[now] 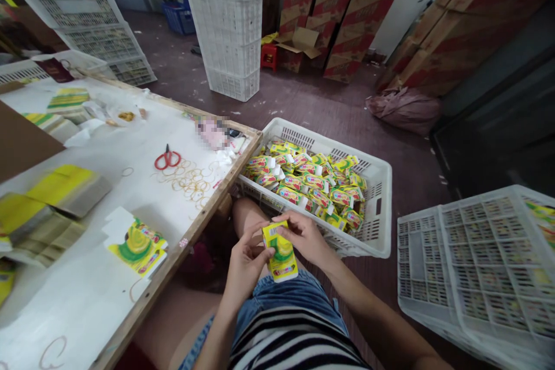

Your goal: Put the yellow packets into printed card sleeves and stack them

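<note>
Above my lap, a small yellow and green printed carton [281, 257] is held between both hands. My left hand [248, 263] grips its left edge, thumb on the front. At the upper right edge, my right hand [303, 237] pinches it, with the thumb near the barcode. Just beyond my hands stands a white plastic crate [381, 208] filled with many similar cartons [312, 176]. To the left, on the white table [173, 266], lie flat unfolded cartons [139, 245] with white flaps sticking out.
Red-handled scissors [167, 159] lie by scattered rubber bands [188, 182]. Bundled carton stacks [65, 188] sit at the table's left. Another filled crate [472, 266] stands at right. A tall crate stack [228, 29] and cardboard boxes [338, 17] stand behind.
</note>
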`<state>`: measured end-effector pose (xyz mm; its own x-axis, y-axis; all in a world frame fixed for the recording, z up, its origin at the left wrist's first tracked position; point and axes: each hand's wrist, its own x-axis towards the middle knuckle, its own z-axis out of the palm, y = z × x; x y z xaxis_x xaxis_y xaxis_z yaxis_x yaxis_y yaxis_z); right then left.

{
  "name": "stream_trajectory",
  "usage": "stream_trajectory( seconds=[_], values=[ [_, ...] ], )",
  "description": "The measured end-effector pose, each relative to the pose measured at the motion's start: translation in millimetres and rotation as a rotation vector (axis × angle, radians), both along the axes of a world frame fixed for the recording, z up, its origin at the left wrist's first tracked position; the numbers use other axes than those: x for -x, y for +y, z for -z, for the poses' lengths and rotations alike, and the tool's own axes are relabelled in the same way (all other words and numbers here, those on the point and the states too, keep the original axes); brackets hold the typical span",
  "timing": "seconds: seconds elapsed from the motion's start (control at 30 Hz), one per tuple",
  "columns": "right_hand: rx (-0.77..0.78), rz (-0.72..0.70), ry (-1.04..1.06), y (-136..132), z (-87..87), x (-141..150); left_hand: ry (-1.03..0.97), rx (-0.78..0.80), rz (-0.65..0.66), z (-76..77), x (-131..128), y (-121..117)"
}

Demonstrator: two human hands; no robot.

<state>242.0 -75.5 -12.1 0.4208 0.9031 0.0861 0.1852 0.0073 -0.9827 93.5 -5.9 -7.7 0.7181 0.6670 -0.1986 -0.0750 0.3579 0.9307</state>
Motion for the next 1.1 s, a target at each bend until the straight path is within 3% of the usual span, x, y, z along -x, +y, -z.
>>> stream_trajectory(
  seconds=[0.1,0.17,0.27,0.33,0.37,0.43,0.53,0.6,0.7,0.87,0.97,1.1],
  values=[
    [-0.045,0.053,0.007,-2,0.6,1,-0.010,-0.078,-0.018,0.5,-5,-4],
    [-0.118,0.229,-0.189,-4,-5.1,-9,0.020,-0.223,-0.084,-1.6,-2,0],
    [-0.181,0.666,-0.564,-5,-16.3,-34,0.225,-0.596,-0.359,-8.8,23,21],
    [-0.149,0.782,-0.676,0,-18.2,-43,0.473,-0.815,-0.646,-12.9,49,42],
    [-0.128,0.743,-0.679,5,-16.1,-42,0.590,-0.863,-0.733,-13.8,63,52],
    [-0.106,0.567,-0.601,18,-6.7,-28,0.825,-0.853,-0.782,-12.2,86,69],
    [-0.069,0.304,-0.420,47,10.4,16,1.047,-0.880,-0.643,-3.8,104,81],
    [-0.039,0.208,-0.358,73,15.8,51,1.046,-0.906,-0.605,1.8,107,82],
    [-0.003,0.020,-0.390,115,10.6,100,0.950,-0.812,-0.656,2.7,108,79],
    [0.139,-0.350,-0.682,169,-8.8,165,0.865,-0.708,-0.913,-10.1,119,75],
    [0.220,-0.428,-0.767,177,-12.0,186,0.906,-0.616,-0.940,-9.5,128,74],
    [0.210,-0.341,-0.732,171,-7.1,194,0.847,-0.577,-0.880,4.4,135,72]
  ],
)
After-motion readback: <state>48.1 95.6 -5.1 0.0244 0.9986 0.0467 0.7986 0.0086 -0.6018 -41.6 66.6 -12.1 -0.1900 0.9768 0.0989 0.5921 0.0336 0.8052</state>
